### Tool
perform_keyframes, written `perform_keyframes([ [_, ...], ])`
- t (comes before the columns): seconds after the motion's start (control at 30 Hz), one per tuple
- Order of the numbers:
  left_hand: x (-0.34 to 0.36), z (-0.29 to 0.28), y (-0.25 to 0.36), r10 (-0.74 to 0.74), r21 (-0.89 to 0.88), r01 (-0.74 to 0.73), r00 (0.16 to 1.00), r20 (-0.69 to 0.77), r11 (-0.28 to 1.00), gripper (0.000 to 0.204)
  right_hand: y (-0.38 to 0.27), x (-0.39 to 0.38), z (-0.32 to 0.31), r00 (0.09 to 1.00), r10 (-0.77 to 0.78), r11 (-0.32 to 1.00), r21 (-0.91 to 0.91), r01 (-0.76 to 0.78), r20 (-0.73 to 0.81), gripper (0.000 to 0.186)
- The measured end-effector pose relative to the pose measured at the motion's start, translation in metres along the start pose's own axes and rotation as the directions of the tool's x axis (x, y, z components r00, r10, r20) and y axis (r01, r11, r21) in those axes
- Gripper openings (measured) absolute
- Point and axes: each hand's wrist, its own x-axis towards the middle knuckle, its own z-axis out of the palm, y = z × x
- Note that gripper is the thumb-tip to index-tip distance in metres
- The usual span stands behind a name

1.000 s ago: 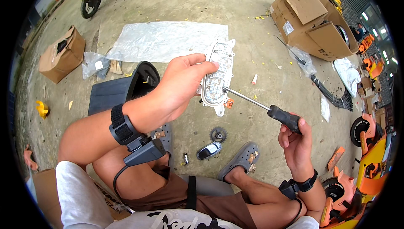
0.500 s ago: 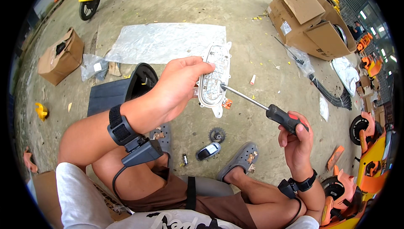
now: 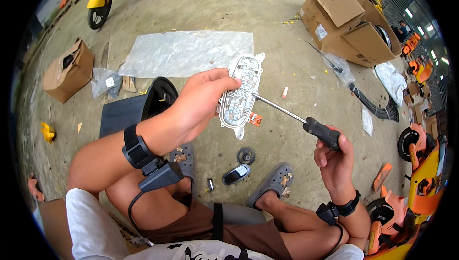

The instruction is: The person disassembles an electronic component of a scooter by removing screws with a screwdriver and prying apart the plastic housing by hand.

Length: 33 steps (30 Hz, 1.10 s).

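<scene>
My left hand [image 3: 201, 95] grips an oval silver housing with a circuit board inside [image 3: 243, 98], thumb on its face and the other fingers behind it. The housing has small screw lugs round its rim and is held up tilted above the floor. An orange tag [image 3: 255, 119] shows at its lower right side. In my right hand [image 3: 337, 162] is a screwdriver [image 3: 321, 133] with a black and red handle. Its shaft points up and left, and the tip meets the right part of the housing; whether it touches the board or the rim I cannot tell.
On the floor near my feet are a toothed wheel [image 3: 246, 156], a dark oval device with a screen [image 3: 236, 174] and a small cylinder [image 3: 210, 184]. A plastic sheet [image 3: 186, 52] lies ahead. Cardboard boxes [image 3: 354, 26] stand right and left. Orange scooters [image 3: 420, 183] line the right side.
The housing has tilted slightly and shifted a little down in view. The screwdriver tip sits nearer the housing's right rim than before. Both hands keep their grips.
</scene>
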Motion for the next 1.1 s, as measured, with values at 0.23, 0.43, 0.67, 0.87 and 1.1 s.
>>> perform_keyframes([
  [0.23,-0.003,0.004,0.0,-0.04,0.013,0.039,0.996,0.084,0.999,0.023,0.001,0.004,-0.002,0.99,0.14,0.982,0.127,-0.141,0.013,0.046],
  [0.43,-0.008,0.012,0.003,-0.056,0.042,0.052,0.992,0.112,0.998,0.022,0.0,0.005,-0.002,0.987,0.161,0.98,0.122,-0.158,-0.018,0.047],
  [0.67,-0.007,0.01,0.001,-0.059,0.046,0.053,0.988,0.142,0.997,0.021,0.001,0.005,-0.004,0.989,0.143,0.985,0.099,-0.138,-0.037,0.045],
  [0.87,-0.006,0.009,-0.001,-0.06,0.04,0.054,0.986,0.153,0.998,0.021,0.003,0.006,-0.007,0.994,0.104,0.993,0.065,-0.102,-0.037,0.043],
  [1.1,-0.005,0.006,0.001,-0.08,0.005,0.08,0.988,0.133,0.997,0.022,0.001,0.004,-0.006,0.996,-0.054,0.996,-0.071,0.049,-0.067,0.045],
])
